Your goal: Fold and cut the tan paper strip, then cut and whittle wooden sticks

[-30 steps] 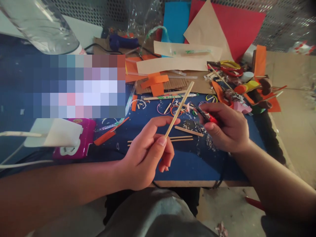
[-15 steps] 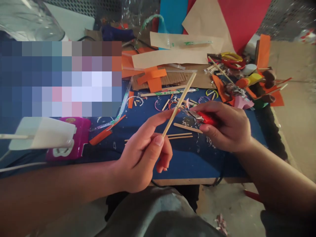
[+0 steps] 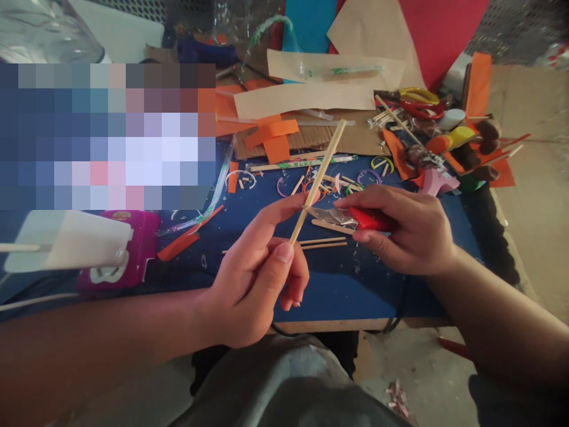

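Note:
Between thumb and fingers, my left hand (image 3: 267, 270) grips a wooden chopstick (image 3: 326, 160) that slants up and to the right, its index finger laid along the stick. My right hand (image 3: 402, 231) is closed around the red handle of a utility knife (image 3: 371, 218). The knife's metal blade points left, and its tip meets the chopstick just above my left fingers. Beneath the hands, thin wooden sticks (image 3: 329, 242) and a flat craft stick (image 3: 331, 226) lie on the blue tabletop (image 3: 347, 296).
Paper strips (image 3: 306, 101), cardboard (image 3: 368, 133) and orange paper pieces (image 3: 278, 139) cover the back. Scissors (image 3: 420, 104), a yellow-capped item (image 3: 462, 136) and a pink glue gun-like piece (image 3: 438, 181) sit right. A white charger (image 3: 89, 240) rests on a magenta box (image 3: 146, 237) at left.
The knife blade has shifted left and down along the chopstick, toward my left fingers. My left hand keeps its hold nearly in place; the view has tilted slightly.

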The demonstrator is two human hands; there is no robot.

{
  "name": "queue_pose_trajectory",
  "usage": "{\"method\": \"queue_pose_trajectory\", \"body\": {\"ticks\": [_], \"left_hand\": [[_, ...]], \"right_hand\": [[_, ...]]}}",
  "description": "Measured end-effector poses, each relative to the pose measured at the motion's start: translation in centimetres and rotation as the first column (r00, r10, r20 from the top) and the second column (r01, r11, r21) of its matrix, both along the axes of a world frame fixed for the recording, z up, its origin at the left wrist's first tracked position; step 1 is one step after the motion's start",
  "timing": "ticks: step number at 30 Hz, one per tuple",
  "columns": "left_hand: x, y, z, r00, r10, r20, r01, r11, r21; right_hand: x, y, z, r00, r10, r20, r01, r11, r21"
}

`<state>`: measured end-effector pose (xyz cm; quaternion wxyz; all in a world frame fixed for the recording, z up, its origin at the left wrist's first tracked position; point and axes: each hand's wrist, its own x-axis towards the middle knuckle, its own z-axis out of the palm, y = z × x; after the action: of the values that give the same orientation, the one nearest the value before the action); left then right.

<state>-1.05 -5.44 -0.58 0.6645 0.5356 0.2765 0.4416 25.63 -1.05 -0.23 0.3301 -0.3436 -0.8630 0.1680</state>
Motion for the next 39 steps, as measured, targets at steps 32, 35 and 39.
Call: {"method": "queue_pose_trajectory", "body": {"ticks": [32, 35, 39], "left_hand": [[0.19, 0.38, -0.24, 0.999, 0.033, -0.012, -0.034, 0.996, -0.085], [0.18, 0.27, -0.42, 1.0, 0.023, -0.014, -0.024, 0.997, -0.075], [0.24, 0.19, -0.31, 0.999, -0.032, 0.016, 0.033, 0.992, -0.123]], "right_hand": [[-0.27, -0.54, 0.26, 0.998, -0.056, 0.017, 0.054, 0.991, 0.126], [-0.34, -0.61, 0.19, 0.999, -0.044, 0.006, 0.043, 0.99, 0.131], [-0.39, -0.68, 0.13, 0.999, -0.035, -0.009, 0.036, 0.991, 0.129]]}}
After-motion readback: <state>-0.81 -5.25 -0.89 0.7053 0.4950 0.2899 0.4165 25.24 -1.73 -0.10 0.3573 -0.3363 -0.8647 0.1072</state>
